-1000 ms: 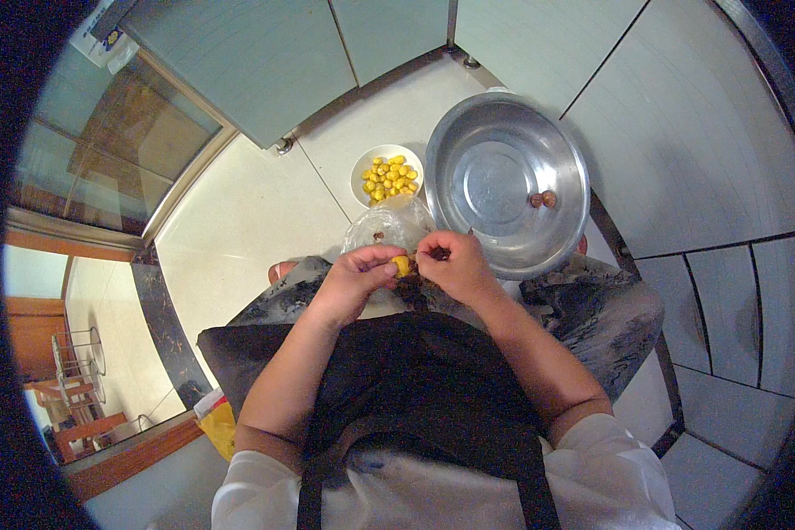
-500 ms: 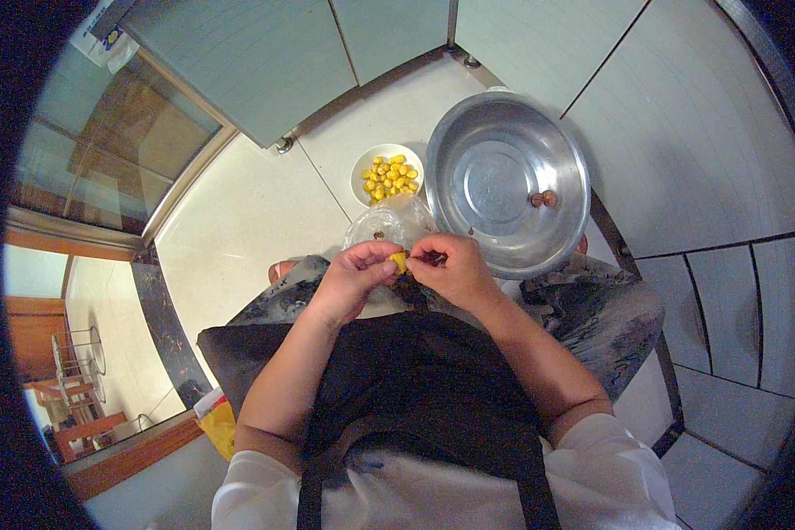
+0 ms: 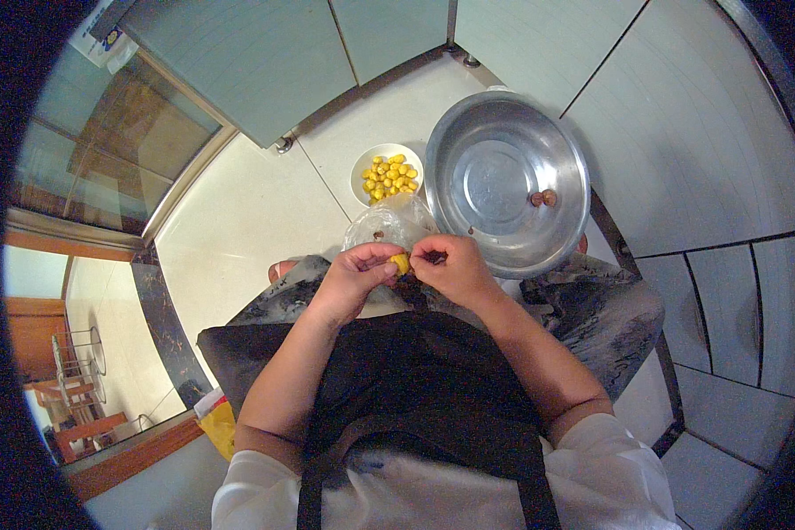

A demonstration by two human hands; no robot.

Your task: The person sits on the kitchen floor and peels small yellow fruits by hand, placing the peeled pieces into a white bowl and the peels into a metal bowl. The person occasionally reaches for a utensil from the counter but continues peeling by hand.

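My left hand (image 3: 359, 272) pinches a yellow peeled chestnut (image 3: 401, 263) between thumb and fingertips, above my lap. Right beside it is my right hand (image 3: 453, 269), its thumb and forefinger pressed together; whatever they hold is too small and dark to make out. Beneath both hands a clear plastic bag (image 3: 387, 223) lies opened out, with a small brown bit in it. Beyond the bag, a white bowl (image 3: 359, 186) holds many yellow peeled chestnuts. In the large steel basin (image 3: 495, 185) on the right are a couple of brown unpeeled chestnuts (image 3: 544, 199) and a tiny brown scrap.
Grey cabinets (image 3: 680, 132) stand ahead and to the right, close behind the basin. A glass sliding door (image 3: 124, 132) is on the left, with a chair (image 3: 75, 380) past its doorway. A yellow bag (image 3: 219, 424) lies by my left elbow. Pale tiles (image 3: 230, 212) cover the floor.
My right fingertips have drawn slightly away from the chestnut, which shows a little more of its yellow surface. The left hand, the bowl and the basin stay where they were.
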